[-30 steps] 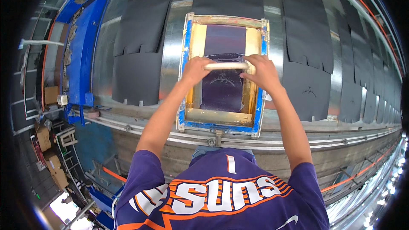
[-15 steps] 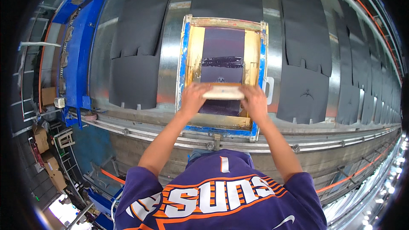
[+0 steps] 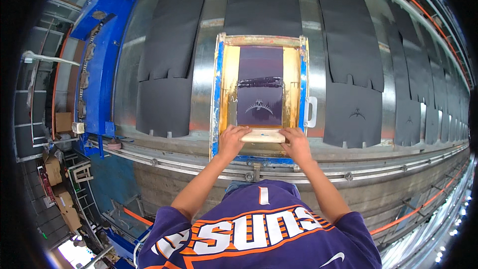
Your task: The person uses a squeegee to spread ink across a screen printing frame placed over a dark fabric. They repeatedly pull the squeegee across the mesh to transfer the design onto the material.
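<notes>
My left hand (image 3: 233, 142) and my right hand (image 3: 298, 145) grip the two ends of a squeegee (image 3: 264, 136) with a pale wooden handle. It lies across the near part of a screen printing frame (image 3: 218, 84), which has blue sides and worn yellow tape around a dark purple mesh (image 3: 260, 62). A light, arched design with spikes (image 3: 258, 106) shows in the mesh just beyond the squeegee. Farther up, a wet streak of dark ink (image 3: 260, 82) crosses the mesh. My fingers wrap over the handle, and its blade edge is mostly hidden.
The frame rests on a long metal table (image 3: 206, 65) with black cut panels (image 3: 172, 102) at left and right; a right panel (image 3: 352, 114) bears the same arched print. A white handle (image 3: 311, 112) juts from the frame's right side. Metal rails (image 3: 348, 176) run along the near edge. Blue machinery (image 3: 97, 84) stands left.
Both hands have drawn the squeegee toward me, down the mesh to the near end of the frame. More of the arched design is now uncovered. My view has shifted slightly.
</notes>
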{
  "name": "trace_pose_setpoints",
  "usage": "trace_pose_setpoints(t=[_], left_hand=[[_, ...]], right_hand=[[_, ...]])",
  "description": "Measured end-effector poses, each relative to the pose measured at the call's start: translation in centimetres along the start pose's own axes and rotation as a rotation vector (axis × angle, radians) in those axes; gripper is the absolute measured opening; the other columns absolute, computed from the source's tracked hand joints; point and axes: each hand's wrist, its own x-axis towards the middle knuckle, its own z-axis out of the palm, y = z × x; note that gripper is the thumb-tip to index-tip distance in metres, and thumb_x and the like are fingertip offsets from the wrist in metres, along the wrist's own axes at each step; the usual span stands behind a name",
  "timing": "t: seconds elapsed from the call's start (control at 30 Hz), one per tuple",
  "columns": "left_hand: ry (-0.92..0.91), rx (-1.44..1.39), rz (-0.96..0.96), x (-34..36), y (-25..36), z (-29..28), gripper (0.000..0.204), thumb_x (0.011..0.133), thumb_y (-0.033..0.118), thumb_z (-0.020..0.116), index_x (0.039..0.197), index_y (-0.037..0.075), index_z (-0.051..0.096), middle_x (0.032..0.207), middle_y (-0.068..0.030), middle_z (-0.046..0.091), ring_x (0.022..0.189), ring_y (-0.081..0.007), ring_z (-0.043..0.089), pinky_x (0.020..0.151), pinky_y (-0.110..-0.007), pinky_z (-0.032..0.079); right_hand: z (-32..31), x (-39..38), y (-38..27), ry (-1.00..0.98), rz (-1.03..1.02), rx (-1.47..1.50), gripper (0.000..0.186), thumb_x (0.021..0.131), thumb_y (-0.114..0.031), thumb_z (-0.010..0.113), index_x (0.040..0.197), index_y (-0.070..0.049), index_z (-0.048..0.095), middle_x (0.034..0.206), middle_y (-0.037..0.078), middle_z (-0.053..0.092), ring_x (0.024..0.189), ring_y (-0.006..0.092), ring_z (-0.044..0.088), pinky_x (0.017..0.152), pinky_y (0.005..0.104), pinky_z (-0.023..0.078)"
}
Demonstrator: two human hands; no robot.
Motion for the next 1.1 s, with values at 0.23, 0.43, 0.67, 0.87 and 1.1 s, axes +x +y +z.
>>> trace_pose_setpoints(t=[0.23,0.43,0.67,0.87,1.1], left_hand=[[-0.003,-0.147,-0.021,13.2,-5.0,-3.1,0.033,0.077,0.013,0.077,0.110,0.018,0.078,0.096,-0.0120,0.075,0.089,-0.0327,0.071,0.081,-0.044,0.055],[0.036,0.028,0.090,10.8,-3.1,-2.2,0.047,0.079,0.011,0.075,0.124,0.025,0.073,0.124,-0.0007,0.072,0.114,-0.0281,0.066,0.095,-0.041,0.054],[0.038,0.152,0.207,-7.0,-4.0,-0.2,0.062,0.084,0.007,0.068,0.143,0.025,0.059,0.149,0.0033,0.057,0.137,-0.0247,0.051,0.101,-0.042,0.046],[0.036,0.118,0.097,-12.1,-14.5,-11.3,0.063,0.079,0.003,0.067,0.138,0.023,0.063,0.150,0.0004,0.055,0.138,-0.0271,0.049,0.106,-0.044,0.042],[0.037,0.224,0.073,-15.7,-28.5,-21.3,0.067,0.073,0.001,0.070,0.136,0.022,0.064,0.143,-0.0003,0.060,0.131,-0.0278,0.053,0.101,-0.045,0.045]], right_hand=[[-2.9,7.4,10.6,0.482,0.400,0.153,0.030,0.093,-0.027,0.073,0.117,-0.009,0.071,0.084,0.012,0.067,0.076,0.0227,0.062,0.072,0.0389,0.051],[-1.2,8.7,11.2,0.496,0.519,0.367,0.020,0.100,-0.022,0.062,0.110,-0.009,0.072,0.062,0.009,0.058,0.059,0.0184,0.057,0.058,0.0386,0.045],[-1.9,10.7,3.9,0.629,0.419,0.238,0.020,0.101,-0.021,0.061,0.107,-0.005,0.072,0.067,0.012,0.061,0.061,0.0149,0.055,0.060,0.0350,0.045],[11.9,15.4,-6.6,0.674,0.334,0.482,0.021,0.102,-0.020,0.060,0.106,-0.002,0.070,0.068,0.001,0.059,0.060,0.0090,0.047,0.055,0.0313,0.040],[22.9,21.1,-20.0,0.629,0.344,0.445,0.020,0.104,-0.020,0.058,0.110,-0.004,0.068,0.062,0.004,0.053,0.056,0.0091,0.042,0.052,0.0335,0.035]])
